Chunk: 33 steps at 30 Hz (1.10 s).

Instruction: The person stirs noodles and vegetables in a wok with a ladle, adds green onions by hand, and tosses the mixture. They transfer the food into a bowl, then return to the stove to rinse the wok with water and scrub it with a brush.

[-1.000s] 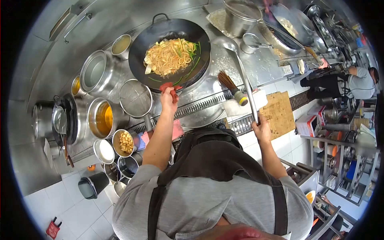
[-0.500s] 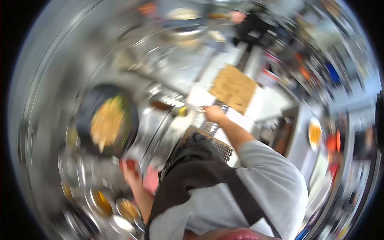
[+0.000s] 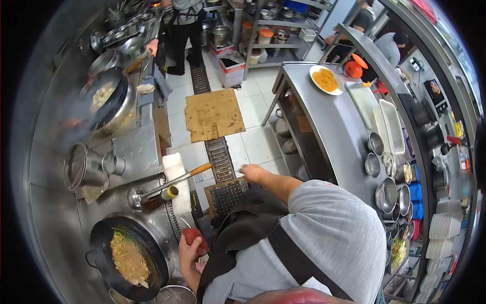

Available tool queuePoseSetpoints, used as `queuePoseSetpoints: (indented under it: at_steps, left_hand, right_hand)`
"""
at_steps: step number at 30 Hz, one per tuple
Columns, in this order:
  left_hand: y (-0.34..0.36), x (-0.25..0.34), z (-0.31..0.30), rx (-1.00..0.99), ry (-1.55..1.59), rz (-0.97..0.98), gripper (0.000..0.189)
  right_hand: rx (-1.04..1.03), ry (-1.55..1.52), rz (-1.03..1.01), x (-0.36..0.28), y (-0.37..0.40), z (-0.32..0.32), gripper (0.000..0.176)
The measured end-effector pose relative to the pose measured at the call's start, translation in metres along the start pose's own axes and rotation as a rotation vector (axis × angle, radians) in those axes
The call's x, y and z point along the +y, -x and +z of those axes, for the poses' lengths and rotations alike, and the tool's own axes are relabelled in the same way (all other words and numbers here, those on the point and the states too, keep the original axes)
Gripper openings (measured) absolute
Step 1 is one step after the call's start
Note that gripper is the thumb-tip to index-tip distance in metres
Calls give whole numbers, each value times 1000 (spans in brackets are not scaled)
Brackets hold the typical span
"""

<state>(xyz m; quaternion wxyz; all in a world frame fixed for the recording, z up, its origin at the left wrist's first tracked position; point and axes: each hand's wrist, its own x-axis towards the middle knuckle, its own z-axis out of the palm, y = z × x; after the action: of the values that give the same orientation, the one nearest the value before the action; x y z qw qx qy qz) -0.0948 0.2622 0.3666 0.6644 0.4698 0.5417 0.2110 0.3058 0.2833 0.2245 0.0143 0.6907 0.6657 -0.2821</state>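
Observation:
Beside the stove's front edge, my left hand (image 3: 188,251) has its fingers closed on a folded red cloth (image 3: 195,240), close to the apron. Left of that hand is a black wok (image 3: 158,258) holding noodles with green vegetable strips (image 3: 127,257). My right hand (image 3: 254,174) is held out over the floor, away from the counter; its fingers are blurred, with no held object visible. A ladle (image 3: 174,181) with a wooden handle rests across a white folded towel (image 3: 175,185), next to a short brush-like tool with a yellow end (image 3: 170,193).
A second wok (image 3: 114,96) with pale food sits farther along the stove, near a steel pot with a strainer (image 3: 83,167). Across the aisle, a steel table (image 3: 324,126) bears a plate of orange food (image 3: 326,80) and bowls. Cardboard (image 3: 214,115) covers floor tiles. A person (image 3: 186,30) stands ahead.
The view has swung toward the aisle and table and become sharper. My left hand still grips the red cloth. In the view, my right hand is now lower and farther left, apart from the ladle.

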Motion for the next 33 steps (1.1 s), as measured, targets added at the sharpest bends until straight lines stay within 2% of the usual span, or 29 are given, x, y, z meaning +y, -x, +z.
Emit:
queuePoseSetpoints:
  at_steps: [1, 3, 5, 8, 12, 15, 18, 20, 22, 23, 24, 26, 27, 29, 30, 32, 33]
  left_hand:
    - [-6, -4, 2, -4, -36, 1, 37]
    - [-9, 8, 13, -35, -37, -6, 36]
    - [-15, 17, 28, -62, -39, -26, 36]
    - [-32, 22, 58, -79, -89, -32, 35]
    - [-53, 23, 107, -122, -147, 35, 34]
    - [-59, 38, 151, -199, -220, -78, 34]
    - [-76, 51, 183, -310, -345, -40, 36]
    - [-93, 56, 200, -352, -479, 0, 35]
    - [-102, 87, 224, -414, -571, -69, 35]
    - [-119, 72, 225, -413, -528, 31, 35]
    - [-135, 71, 227, -445, -555, 52, 37]
    - [-166, 71, 240, -490, -582, 110, 39]
    - [-182, 78, 250, -503, -576, 80, 39]
    - [-217, 85, 269, -630, -535, -179, 43]
    - [-239, 63, 270, -639, -515, -206, 43]
    - [-292, 4, 280, -452, -785, 93, 44]
    - [-310, -13, 285, -455, -768, 57, 44]
  right_hand:
    - [-52, -6, 115, 12, 28, -13, 33]
    - [-82, -16, 330, 69, 63, 5, 31]
    - [-39, -55, 476, 92, 104, -9, 30]
    - [12, -54, 541, 130, 134, -10, 28]
    - [50, -150, 506, 164, 145, -5, 28]
    - [100, -223, 495, 171, 153, 2, 29]
    - [67, -334, 492, 185, 148, 26, 32]
    - [117, -399, 474, 183, 165, 23, 34]
    - [106, -453, 579, 175, 187, 11, 31]
    - [129, -447, 613, 181, 197, 26, 32]
    - [153, -440, 651, 186, 209, 41, 33]
    - [70, -455, 804, 189, 234, 60, 34]
    - [37, -439, 857, 186, 248, 67, 33]
    - [-23, -396, 942, 181, 273, 85, 29]
    - [-44, -368, 966, 181, 278, 98, 26]
    - [11, -340, 959, 171, 281, 105, 22]
    - [34, -419, 1014, 157, 270, 90, 21]
